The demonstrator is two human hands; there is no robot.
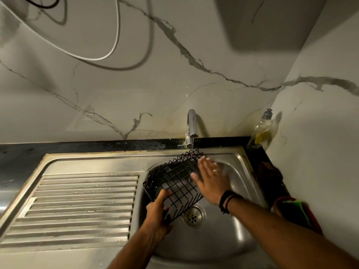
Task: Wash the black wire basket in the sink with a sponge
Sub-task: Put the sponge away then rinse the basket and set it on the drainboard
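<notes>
Basket (pixel 175 183) is held tilted over the sink (pixel 213 239) bowl, above and left of the drain (pixel 193 215), far end up under the tap (pixel 192 125). Thin stream of water runs from the spout onto the basket's top edge.

Left hand (pixel 157 210) has the basket's near lower corner: grip closed round the wire, thumb on top, fingers wrapped underneath. Right hand (pixel 210 180) lies flat against the basket's right side, grip spread, fingers straight and touching the wire, holding nothing. Ring on one finger, dark bands on that wrist. Motion blur around the right hand, so exact fingertip contact is hard to tell.

Inside the basket there's a dark shape behind the wires; can't tell what it is.

Sponge: a green and red item (pixel 297 210) sits on the right sink edge behind the right forearm, well apart from the basket. Could be the sponge, can't confirm.

Ribbed drainboard (pixel 81 206) to the left of the bowl. Dark bench (pixel 97 145) strip runs behind the sink. Soap bottle (pixel 261 131) stands upright in the back right corner on the bench, against the marble wall. White cable (pixel 116 35) hangs in a loop on the wall at upper left.
</notes>
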